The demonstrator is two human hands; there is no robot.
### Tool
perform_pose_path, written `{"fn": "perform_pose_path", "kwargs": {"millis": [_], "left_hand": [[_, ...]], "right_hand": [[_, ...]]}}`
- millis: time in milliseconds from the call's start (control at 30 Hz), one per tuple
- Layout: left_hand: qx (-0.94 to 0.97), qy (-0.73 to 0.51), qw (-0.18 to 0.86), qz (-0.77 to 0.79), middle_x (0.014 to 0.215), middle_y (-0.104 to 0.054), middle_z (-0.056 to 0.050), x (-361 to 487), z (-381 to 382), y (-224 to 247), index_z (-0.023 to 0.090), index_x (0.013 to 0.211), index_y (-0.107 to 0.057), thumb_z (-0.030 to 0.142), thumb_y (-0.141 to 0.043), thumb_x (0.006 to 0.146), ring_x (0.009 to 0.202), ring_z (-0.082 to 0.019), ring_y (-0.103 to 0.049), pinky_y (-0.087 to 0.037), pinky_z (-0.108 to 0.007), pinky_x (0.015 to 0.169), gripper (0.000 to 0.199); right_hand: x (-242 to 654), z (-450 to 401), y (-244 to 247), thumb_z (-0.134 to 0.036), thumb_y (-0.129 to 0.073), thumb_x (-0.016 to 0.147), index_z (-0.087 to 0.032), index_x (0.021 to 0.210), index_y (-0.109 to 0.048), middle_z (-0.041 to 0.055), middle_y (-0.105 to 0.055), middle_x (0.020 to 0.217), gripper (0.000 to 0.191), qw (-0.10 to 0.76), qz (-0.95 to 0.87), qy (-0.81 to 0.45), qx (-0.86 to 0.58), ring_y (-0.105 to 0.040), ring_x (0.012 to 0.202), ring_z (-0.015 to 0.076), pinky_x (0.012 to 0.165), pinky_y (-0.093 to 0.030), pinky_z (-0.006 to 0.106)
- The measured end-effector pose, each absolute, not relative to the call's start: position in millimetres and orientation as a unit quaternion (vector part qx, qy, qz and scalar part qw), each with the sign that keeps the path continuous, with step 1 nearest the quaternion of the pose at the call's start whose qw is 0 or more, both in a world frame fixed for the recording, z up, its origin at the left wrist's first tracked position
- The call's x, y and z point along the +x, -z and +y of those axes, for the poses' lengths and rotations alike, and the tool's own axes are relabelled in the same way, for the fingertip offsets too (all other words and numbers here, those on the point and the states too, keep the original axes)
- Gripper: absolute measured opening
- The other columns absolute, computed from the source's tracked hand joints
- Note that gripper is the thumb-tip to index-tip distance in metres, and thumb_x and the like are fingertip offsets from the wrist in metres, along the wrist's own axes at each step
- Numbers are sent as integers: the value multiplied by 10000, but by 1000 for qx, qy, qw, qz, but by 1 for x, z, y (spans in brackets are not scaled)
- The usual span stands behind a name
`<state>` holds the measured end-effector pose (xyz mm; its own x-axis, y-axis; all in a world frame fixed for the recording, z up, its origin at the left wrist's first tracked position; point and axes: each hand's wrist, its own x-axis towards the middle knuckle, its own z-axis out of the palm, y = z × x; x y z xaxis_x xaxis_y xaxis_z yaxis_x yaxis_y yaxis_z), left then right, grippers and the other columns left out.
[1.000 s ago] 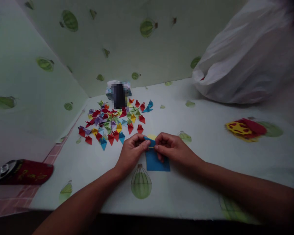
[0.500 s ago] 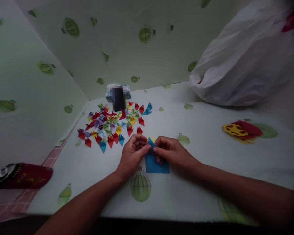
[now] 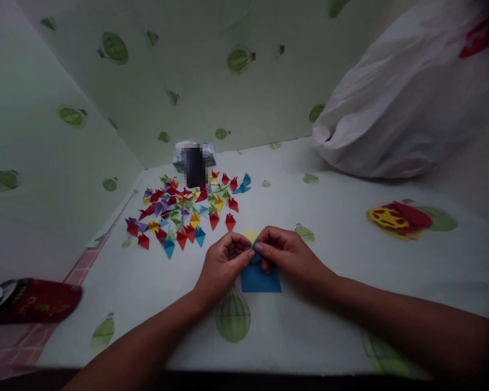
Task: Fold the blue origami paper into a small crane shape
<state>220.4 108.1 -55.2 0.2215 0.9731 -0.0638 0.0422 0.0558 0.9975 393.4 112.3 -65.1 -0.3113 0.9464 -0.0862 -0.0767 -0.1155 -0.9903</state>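
Blue paper piece [image 3: 255,251]: small folded bit pinched between both hands' fingertips; one corner points up and away from the person; its long axis cannot be told, most of it is hidden.
Left hand [image 3: 224,264]: knuckles up, fingers curled, thumb and forefinger pressed together on the piece's left edge.
Right hand [image 3: 288,255]: knuckles up, wrist angled in from the right, fingertips pinching the piece's right edge.
Blue sheet [image 3: 261,279]: flat on the table [image 3: 334,304], just below the fingertips.
Yellow paper [image 3: 250,235]: just beyond the fingertips.
Folded pieces [image 3: 183,209]: many colours, scattered beyond the left hand.
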Motion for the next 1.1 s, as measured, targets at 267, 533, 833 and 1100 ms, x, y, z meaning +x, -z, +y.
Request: {"fn": "perform_pose_path", "kwargs": {"millis": [267, 533, 833, 1100], "left_hand": [[544, -407, 571, 461, 761, -655, -9, 221, 108, 59, 155, 867, -642, 286, -764, 753, 696, -122, -599, -469, -234, 647, 212], [538, -427, 526, 502, 655, -617, 9, 220, 107, 55, 147, 760, -644, 325, -727, 779, 616, -104, -542, -438, -223, 594, 198], [491, -486, 545, 475, 787, -661, 8, 223, 108, 59, 176, 883, -643, 224, -782, 729, 739, -108, -631, -518, -208, 687, 213], [481, -481, 560, 473, 758, -665, 12, 223, 106, 59, 168, 834, -644, 203, -771, 742, 698, -97, -632, -516, -197, 666, 161]], "right_hand": [[394, 114, 63, -376, -690, 804, -185, 734, -542, -50, -545, 539, 252, 405, -526, -614, -426, -516, 496, 94, 509, -404, 234], [396, 115, 62, -510, -642, 867, -180, 781, -559, -27, -599, 573, 351, 395, -518, -644, -401, -549, 513, 101, 546, -433, 247], [394, 117, 65, -392, -732, 776, -185, 750, -518, -47, -560, 543, 298, 374, -507, -657, -414, -529, 494, 93, 502, -409, 227], [391, 114, 67, -212, -660, 797, -210, 939, -489, -72, -560, 672, 222, 450, -507, -631, -377, -579, 541, 86, 538, -449, 228]]}}
